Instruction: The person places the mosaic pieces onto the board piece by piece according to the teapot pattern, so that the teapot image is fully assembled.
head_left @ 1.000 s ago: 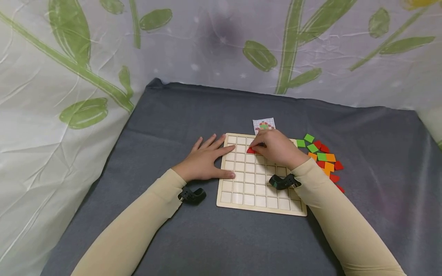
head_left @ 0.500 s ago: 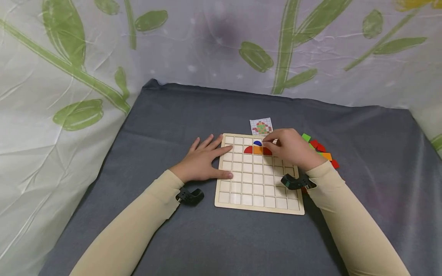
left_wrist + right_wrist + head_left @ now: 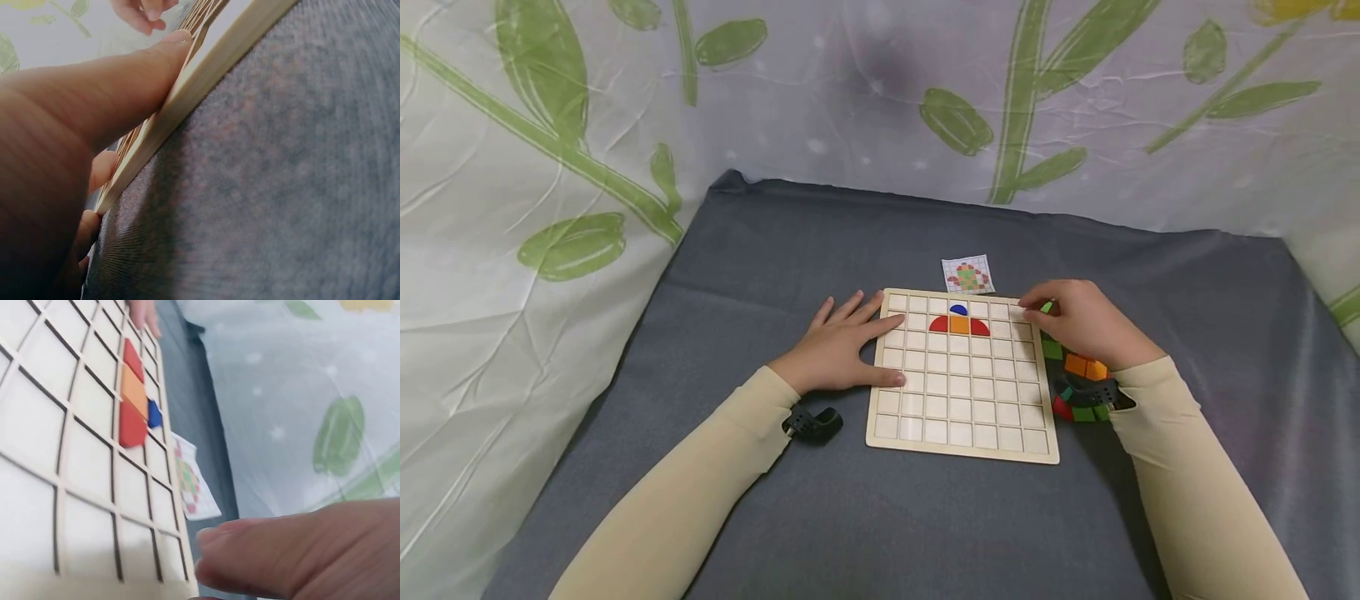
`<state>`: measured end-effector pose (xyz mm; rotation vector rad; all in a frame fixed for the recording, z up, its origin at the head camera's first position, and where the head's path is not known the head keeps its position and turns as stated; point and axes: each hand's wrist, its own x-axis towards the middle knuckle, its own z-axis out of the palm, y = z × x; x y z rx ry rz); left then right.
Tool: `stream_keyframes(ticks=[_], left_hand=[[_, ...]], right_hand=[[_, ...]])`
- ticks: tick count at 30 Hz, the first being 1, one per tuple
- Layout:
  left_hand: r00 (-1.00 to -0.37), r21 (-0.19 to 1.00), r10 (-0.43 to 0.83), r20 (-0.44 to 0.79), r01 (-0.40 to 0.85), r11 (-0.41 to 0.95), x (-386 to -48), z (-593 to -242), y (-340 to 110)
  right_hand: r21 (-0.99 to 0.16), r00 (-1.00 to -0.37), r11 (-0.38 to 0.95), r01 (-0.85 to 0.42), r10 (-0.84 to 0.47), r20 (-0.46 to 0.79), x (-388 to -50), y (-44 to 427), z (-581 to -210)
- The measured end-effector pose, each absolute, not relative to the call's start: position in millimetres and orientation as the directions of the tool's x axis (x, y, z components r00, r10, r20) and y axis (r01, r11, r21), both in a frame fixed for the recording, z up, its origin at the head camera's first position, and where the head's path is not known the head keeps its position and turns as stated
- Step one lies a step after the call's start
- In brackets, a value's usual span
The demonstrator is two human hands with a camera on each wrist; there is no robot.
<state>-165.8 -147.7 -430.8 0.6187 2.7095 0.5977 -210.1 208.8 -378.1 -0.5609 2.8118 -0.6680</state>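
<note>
right one of two hands [image 3: 1088, 322] farther from four board pieces [image 3: 959, 325]

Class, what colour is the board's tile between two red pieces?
The tile is orange, seen best in the head view.

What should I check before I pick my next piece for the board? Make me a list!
1. Board steadied: ok, your left hand rests on its left edge.
2. Picture card uncovered: ok, it lies behind the board.
3. Blue piece lined up: ok, it sits directly above the orange piece.
4. Colours match the card: cannot tell, its print is too small.
5. Right hand free: cannot tell, though no piece shows at its fingertips.
</note>
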Motion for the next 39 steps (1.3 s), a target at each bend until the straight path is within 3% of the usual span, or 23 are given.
stream_keyframes(ticks=[13,22,39], left_hand=[[-0.858,0.442,0.477,-0.189,0.36,0.822,-170.0,-432.2,-146.0],[-0.86,0.431,0.47,-0.198,0.355,0.83,-171.1,-434.1,-145.2],[-0.866,0.442,0.458,-0.199,0.338,0.831,-168.4,-433.6,-146.6]], right_hand=[[-0.43,-0.886,0.862,-0.269,-0.396,-0.24,-199.3,240.9,-383.5],[-0.417,-0.874,0.863,-0.286,-0.413,-0.257,-192.9,247.1,-385.8],[-0.448,-0.9,0.841,-0.304,-0.407,-0.154,-173.8,241.8,-388.6]])
